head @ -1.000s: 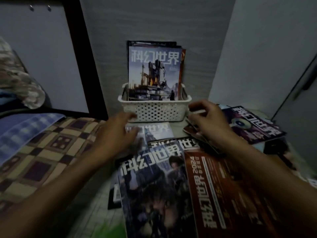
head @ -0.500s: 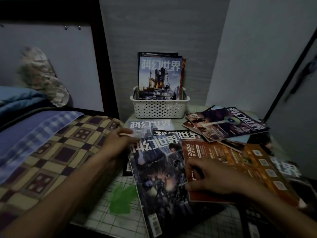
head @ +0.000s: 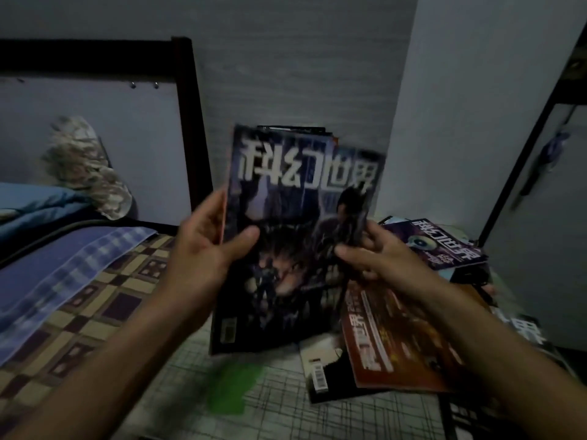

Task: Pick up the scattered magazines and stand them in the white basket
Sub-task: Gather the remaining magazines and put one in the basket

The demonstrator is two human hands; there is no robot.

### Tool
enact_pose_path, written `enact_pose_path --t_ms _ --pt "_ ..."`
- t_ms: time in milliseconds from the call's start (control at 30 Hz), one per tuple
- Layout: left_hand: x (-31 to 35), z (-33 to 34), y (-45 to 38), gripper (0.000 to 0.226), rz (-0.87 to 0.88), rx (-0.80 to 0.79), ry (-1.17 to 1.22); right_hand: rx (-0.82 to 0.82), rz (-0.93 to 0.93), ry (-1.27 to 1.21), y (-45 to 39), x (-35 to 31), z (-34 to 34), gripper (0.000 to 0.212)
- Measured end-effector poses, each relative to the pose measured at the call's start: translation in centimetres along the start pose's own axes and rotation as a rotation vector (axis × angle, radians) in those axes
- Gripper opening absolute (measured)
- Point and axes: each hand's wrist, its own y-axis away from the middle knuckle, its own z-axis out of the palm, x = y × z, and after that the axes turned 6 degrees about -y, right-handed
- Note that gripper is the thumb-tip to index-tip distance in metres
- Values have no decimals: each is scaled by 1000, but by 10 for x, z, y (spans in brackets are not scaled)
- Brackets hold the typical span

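- Two hands on one dark-covered magazine [head: 295, 236], lifted off the surface and held near upright, cover toward the camera.
- Left hand [head: 208, 249] clasping the left edge, thumb across the cover, fingers behind.
- Right hand [head: 378, 252] pinching the right edge, thumb on the front; remaining fingers partly hidden.
- White basket not visible, hidden behind the raised cover; only the tops of standing magazines [head: 295, 129] showing above it, at the back edge of the surface by the wall.
- Still lying scattered on the right part of the surface: an orange magazine [head: 397, 338], a purple magazine [head: 444, 246] and others, overlapping.
- Judged step: carrying the held issue to the basket.
- Best done by keeping both edges pinched so the soft cover does not bow.
- Then lowering the bottom edge first into the free space in front of the standing ones.
- Worth tilting it aside briefly to sight the rim before lowering.
- Likely risk: bottom corner catching the rim, or pushing the standing issues over.
- Release only once leaning steadily.
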Motion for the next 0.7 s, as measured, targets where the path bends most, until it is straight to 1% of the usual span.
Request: enact_pose_path --t_ms 67,100,133,200,233,300,333,400,467,500,567,700 --pt "10 -12 -18 45 123 11 15 -15 -147 -96 -10 -19 8 33" --pt "10 -16 -26 44 177 21 -4 13 -223 -98 -15 -26 12 22" --pt "8 -19 -32 43 218 32 -40 45 -278 -92 -18 -30 14 19" --pt "-10 -24 -37 42 226 49 -154 75 -297 -37 -20 -28 16 22" --pt "-25 -27 -37 43 190 52 -226 81 -279 35 -20 -20 16 24" --pt "-63 -33 -25 47 58 26 -397 116 -213 237 -15 8 16 28" --pt "-81 -34 -17 47 11 6 -457 152 -199 313 -13 21 16 26" --pt "-107 -34 -1 44 0 8 -513 232 -228 373 -13 39 16 19" --pt "-118 -36 -1 36 -9 99 -531 306 -263 462 -22 41 15 15" --pt "-119 -38 -9 32 -3 145 -553 329 -276 481 -29 38 14 14" --pt "-111 -41 -34 27 82 198 -617 365 -341 434 -47 23 12 11" --pt "-79 -38 -116 24 191 287 -642 473 -476 356 -101 -27 2 10"
